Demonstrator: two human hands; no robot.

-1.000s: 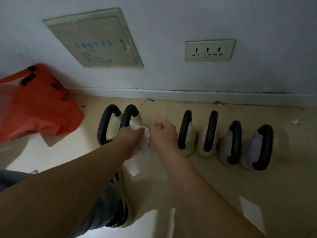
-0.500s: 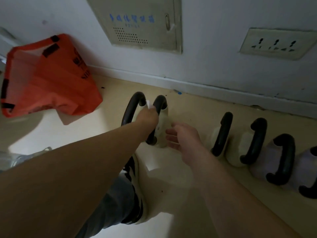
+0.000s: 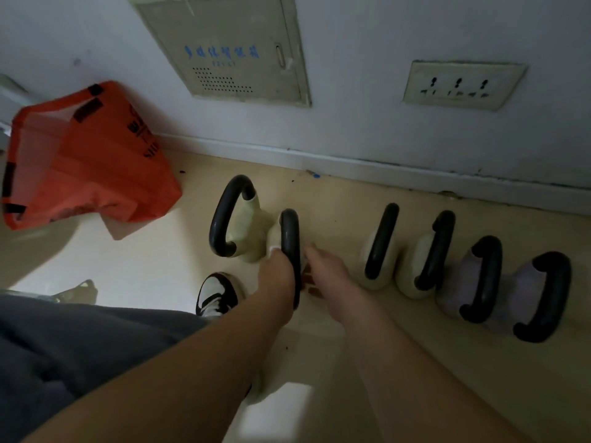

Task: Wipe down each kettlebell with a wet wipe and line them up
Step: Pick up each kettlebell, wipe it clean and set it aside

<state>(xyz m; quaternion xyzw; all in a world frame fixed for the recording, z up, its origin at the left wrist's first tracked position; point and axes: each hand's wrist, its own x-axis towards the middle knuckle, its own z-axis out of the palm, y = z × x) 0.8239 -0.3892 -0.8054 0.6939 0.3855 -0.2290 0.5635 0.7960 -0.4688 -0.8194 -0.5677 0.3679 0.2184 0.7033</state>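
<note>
Several kettlebells with black handles stand in a row along the wall. Two cream ones sit at the left: the end kettlebell (image 3: pixel 246 228) and the second kettlebell (image 3: pixel 289 231). My left hand (image 3: pixel 276 276) holds a white wet wipe (image 3: pixel 273 250) against the second one's left side, below the handle. My right hand (image 3: pixel 326 266) cups its right side, fingertips hidden behind the handle. After a gap come two more cream kettlebells (image 3: pixel 377 266) (image 3: pixel 412 270) and two lilac kettlebells (image 3: pixel 460 282) (image 3: pixel 524 295).
An orange plastic bag (image 3: pixel 86 161) lies on the floor at the left by the wall. My black-and-white shoe (image 3: pixel 216 294) and grey trouser leg (image 3: pixel 64 343) are below the kettlebells. A baseboard (image 3: pixel 383 169), a wall panel (image 3: pixel 230 49) and a socket (image 3: pixel 460 84) are behind.
My left hand slid with the wipe from the handle's top down to the second kettlebell's lower left side. My right hand moved in against its right side.
</note>
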